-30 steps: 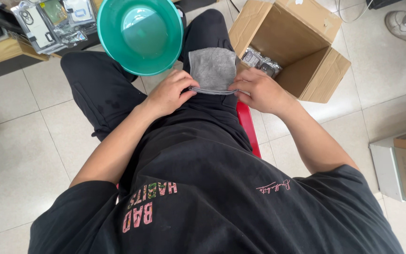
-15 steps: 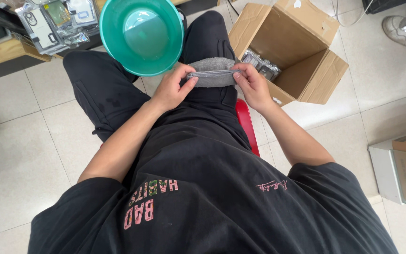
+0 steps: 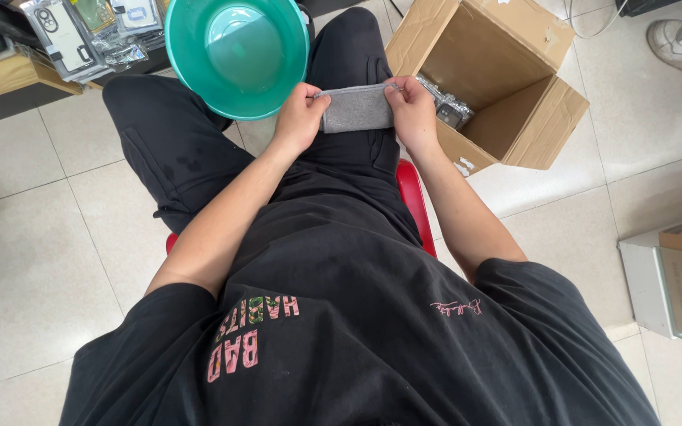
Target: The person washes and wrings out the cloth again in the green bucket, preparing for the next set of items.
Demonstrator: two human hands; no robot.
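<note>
A floor of pale square tiles (image 3: pixel 33 268) runs under a seated person in a black T-shirt and black trousers, seen from above on a red stool (image 3: pixel 410 189) whose edge shows beside the right thigh. Both hands meet over the lap, above the right thigh. The left hand (image 3: pixel 297 118) is curled closed, thumb on top and fingers tucked beneath, pinching the left end of a small grey folded fabric piece (image 3: pixel 357 109). The right hand (image 3: pixel 412 110) is closed in the same way on the right end, so the fabric lies stretched flat and level between the two hands, resting just above the black trouser leg. Just ahead of the left hand, touching the left knee, sits a round teal plastic basin (image 3: pixel 234 51) with its open side up. To the right of the right hand stands an open brown cardboard box (image 3: pixel 507 79), tilted with its flaps spread, and a few clear-wrapped dark packets (image 3: pixel 451 110) lie in its near corner. At the upper left, a low wooden bench (image 3: pixel 1 79) carries a heap of packaged items in clear plastic (image 3: pixel 80 31).
</note>
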